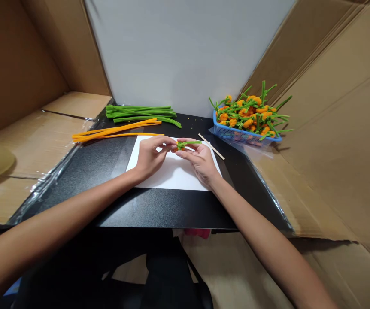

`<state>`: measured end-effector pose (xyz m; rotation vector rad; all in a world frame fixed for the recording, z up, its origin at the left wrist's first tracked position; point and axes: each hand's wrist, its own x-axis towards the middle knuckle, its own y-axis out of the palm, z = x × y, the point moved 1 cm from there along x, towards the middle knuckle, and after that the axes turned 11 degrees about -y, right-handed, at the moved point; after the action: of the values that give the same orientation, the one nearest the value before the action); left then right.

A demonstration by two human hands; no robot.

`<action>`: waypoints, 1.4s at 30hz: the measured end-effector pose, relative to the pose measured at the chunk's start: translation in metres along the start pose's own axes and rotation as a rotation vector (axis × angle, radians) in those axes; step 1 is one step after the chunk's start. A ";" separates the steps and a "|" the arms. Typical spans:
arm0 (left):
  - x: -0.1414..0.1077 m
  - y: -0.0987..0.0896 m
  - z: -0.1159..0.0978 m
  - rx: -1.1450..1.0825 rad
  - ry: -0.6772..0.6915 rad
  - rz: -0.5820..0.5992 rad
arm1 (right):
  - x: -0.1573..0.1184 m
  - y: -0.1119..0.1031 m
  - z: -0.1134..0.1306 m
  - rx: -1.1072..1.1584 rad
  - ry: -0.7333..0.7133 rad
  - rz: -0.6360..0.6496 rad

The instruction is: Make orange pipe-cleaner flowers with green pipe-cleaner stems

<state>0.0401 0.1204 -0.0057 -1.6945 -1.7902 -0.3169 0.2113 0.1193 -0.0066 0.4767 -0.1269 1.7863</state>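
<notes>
Left hand and right hand hold a small orange-and-green fuzzy piece above a white sheet on a black table. Green strips and orange strips lie toward the left; a blue basket of similar pieces stands right, near a thin stick.

Right grip holds fuzzy, matt chenille piece. Under grip: smooth matt paper, then grainy, semi-gloss tabletop. Beyond grip, right: perforated plastic basket. Beside grip: smooth wood stick. Either side: matt cardboard walls.
</notes>
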 end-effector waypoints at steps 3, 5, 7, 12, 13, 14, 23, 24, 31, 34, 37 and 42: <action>-0.001 0.000 -0.001 0.035 0.034 -0.040 | -0.002 0.003 0.002 -0.003 0.013 -0.016; -0.001 0.000 -0.001 0.044 0.048 -0.052 | -0.003 0.004 0.002 0.010 0.017 -0.020; -0.002 0.001 0.000 0.025 0.039 -0.039 | -0.002 0.004 0.002 0.039 0.009 -0.017; 0.005 0.000 0.006 0.024 -0.079 0.021 | 0.002 0.000 0.001 0.062 -0.005 -0.029; 0.008 -0.004 0.009 0.066 -0.094 0.005 | 0.003 -0.002 0.002 0.052 -0.014 -0.044; 0.013 -0.009 0.013 0.123 -0.098 -0.022 | 0.005 -0.004 0.002 0.037 -0.028 -0.061; 0.036 -0.058 0.062 0.841 -0.260 -0.129 | 0.009 -0.015 0.010 0.019 -0.088 -0.228; 0.036 -0.058 0.064 0.867 -0.284 -0.140 | 0.009 -0.015 0.011 0.046 -0.084 -0.232; 0.035 -0.059 0.073 1.010 -0.394 -0.067 | 0.013 -0.018 0.011 0.092 -0.038 -0.236; 0.035 -0.060 0.075 1.029 -0.394 -0.057 | 0.028 -0.033 0.023 -0.075 -0.157 -0.282; 0.036 -0.061 0.075 1.033 -0.405 -0.053 | 0.064 -0.066 0.060 -0.444 -0.456 -0.428; 0.036 -0.059 0.074 1.035 -0.453 -0.033 | 0.144 -0.147 0.145 -0.982 -0.745 -0.753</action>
<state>-0.0357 0.1845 -0.0259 -0.9989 -1.7735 0.9095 0.3592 0.2411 0.1567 0.3577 -1.1227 0.5959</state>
